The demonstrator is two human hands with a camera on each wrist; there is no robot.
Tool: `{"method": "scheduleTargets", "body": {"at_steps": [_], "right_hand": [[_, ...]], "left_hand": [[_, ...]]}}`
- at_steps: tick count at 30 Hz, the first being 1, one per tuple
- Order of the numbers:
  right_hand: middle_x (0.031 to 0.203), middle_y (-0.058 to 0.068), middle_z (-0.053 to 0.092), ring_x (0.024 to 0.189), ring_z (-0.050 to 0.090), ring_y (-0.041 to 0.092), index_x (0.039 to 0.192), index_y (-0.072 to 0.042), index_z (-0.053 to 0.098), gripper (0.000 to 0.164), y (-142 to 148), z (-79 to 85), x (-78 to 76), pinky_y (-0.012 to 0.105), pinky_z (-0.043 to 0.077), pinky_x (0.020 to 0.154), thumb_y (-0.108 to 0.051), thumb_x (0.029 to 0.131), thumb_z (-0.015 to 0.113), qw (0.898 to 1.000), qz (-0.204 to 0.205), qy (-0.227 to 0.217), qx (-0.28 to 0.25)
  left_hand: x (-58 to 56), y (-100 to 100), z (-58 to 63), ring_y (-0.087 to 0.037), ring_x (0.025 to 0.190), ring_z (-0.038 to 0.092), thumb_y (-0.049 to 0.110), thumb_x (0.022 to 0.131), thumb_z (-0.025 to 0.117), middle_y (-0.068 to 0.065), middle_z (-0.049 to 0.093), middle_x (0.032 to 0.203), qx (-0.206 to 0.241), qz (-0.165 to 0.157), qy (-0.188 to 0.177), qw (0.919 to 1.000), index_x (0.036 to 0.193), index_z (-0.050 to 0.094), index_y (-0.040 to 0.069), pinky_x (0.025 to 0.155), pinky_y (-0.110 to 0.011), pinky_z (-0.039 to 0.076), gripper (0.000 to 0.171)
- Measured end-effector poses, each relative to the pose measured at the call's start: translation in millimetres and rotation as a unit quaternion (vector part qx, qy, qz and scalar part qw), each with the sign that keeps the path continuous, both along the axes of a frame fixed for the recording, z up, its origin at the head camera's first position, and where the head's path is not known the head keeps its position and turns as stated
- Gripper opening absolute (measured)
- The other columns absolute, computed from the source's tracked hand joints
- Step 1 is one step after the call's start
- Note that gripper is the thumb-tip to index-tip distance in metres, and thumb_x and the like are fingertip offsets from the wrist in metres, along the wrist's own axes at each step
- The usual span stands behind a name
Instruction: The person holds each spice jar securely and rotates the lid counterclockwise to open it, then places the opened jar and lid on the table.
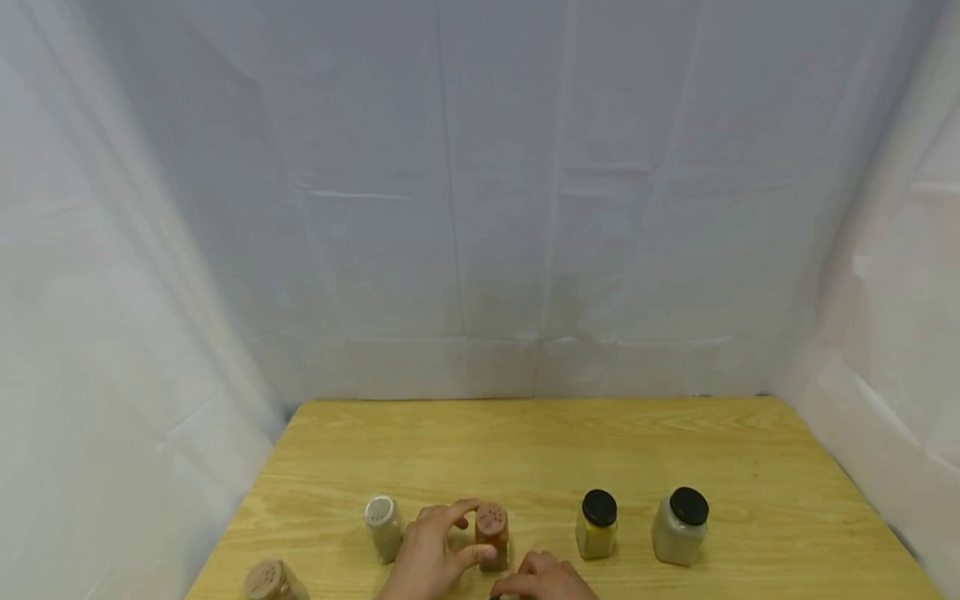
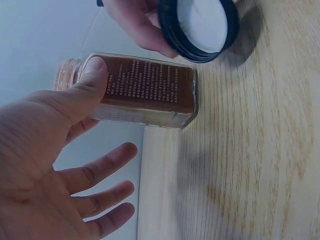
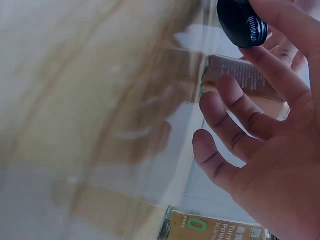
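Note:
A square glass spice jar of reddish-brown powder [image 1: 492, 521] stands upright on the table, its perforated shaker top uncovered. My left hand [image 1: 429, 552] pinches it near the neck between thumb and index finger; the other three fingers are spread away from the glass, as the left wrist view shows. Just right of the jar, my right hand [image 1: 546, 577] pinches a black screw lid [image 3: 240, 25] between thumb and index finger. In the left wrist view the lid's white inner liner [image 2: 202, 25] faces the camera. White print [image 2: 142, 82] covers one side of the jar.
Left of my hands stand a jar of pale powder [image 1: 385, 533] and a tan-topped jar [image 1: 272, 581], both showing shaker tops. To the right are a yellow spice jar [image 1: 597, 533] and a wider pale jar [image 1: 678, 533], both black-lidded. White sheeting [image 1: 495, 250] surrounds the wooden table [image 1: 750, 450].

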State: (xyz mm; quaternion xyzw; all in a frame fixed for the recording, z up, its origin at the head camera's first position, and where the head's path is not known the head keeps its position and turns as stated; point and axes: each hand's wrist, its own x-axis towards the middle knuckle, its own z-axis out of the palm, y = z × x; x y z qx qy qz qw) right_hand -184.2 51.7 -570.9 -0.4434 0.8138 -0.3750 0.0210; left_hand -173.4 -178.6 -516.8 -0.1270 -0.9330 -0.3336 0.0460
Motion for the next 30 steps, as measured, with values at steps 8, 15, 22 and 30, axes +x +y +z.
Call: {"method": "scheduleTargets", "body": {"at_steps": [8, 15, 22, 30], "right_hand": [[0.081, -0.023, 0.047, 0.069, 0.036, -0.008, 0.113, -0.033, 0.074, 0.025, -2, -2.0, 0.0, 0.018, 0.031, 0.059, -0.044, 0.095, 0.062, 0.998, -0.032, -0.029, 0.048], [0.081, -0.024, 0.048, 0.069, 0.040, -0.004, 0.110, -0.038, 0.074, 0.023, -1, -2.7, -0.3, 0.021, 0.031, 0.058, -0.049, 0.092, 0.063, 0.995, -0.031, -0.049, 0.076], [0.081, -0.018, 0.052, 0.069, 0.044, -0.004, 0.115, -0.030, 0.072, 0.033, -2, 8.4, 2.1, 0.024, 0.036, 0.059, -0.052, 0.090, 0.065, 0.990, -0.056, -0.038, 0.124], [0.093, -0.009, 0.058, 0.072, 0.049, -0.002, 0.116, -0.018, 0.069, 0.032, 25, 75.4, 5.5, 0.022, 0.044, 0.060, -0.040, 0.094, 0.068, 0.995, -0.088, -0.038, -0.022]], "left_hand": [[0.4, 0, 0.6, -0.026, 0.097, 0.059, 0.059, 0.079, 0.070, -0.001, 0.069, 0.100, 0.004, -0.001, -0.010, 0.9999, 0.132, 0.062, 0.020, 0.079, -0.045, 0.046, 0.067], [1.1, 1, 0.8, -0.024, 0.096, 0.059, 0.061, 0.078, 0.070, 0.001, 0.068, 0.099, -0.006, 0.006, 0.000, 1.0000, 0.131, 0.063, 0.022, 0.078, -0.041, 0.045, 0.066], [3.3, 3, 3.3, -0.028, 0.101, 0.060, 0.057, 0.076, 0.074, -0.005, 0.069, 0.109, -0.010, 0.015, 0.005, 0.9998, 0.131, 0.064, 0.022, 0.083, -0.051, 0.047, 0.066], [1.6, 15, 23.9, -0.026, 0.115, 0.057, 0.062, 0.078, 0.073, -0.001, 0.062, 0.122, -0.071, 0.005, 0.071, 0.9949, 0.142, 0.053, 0.031, 0.093, -0.056, 0.044, 0.074]]}}
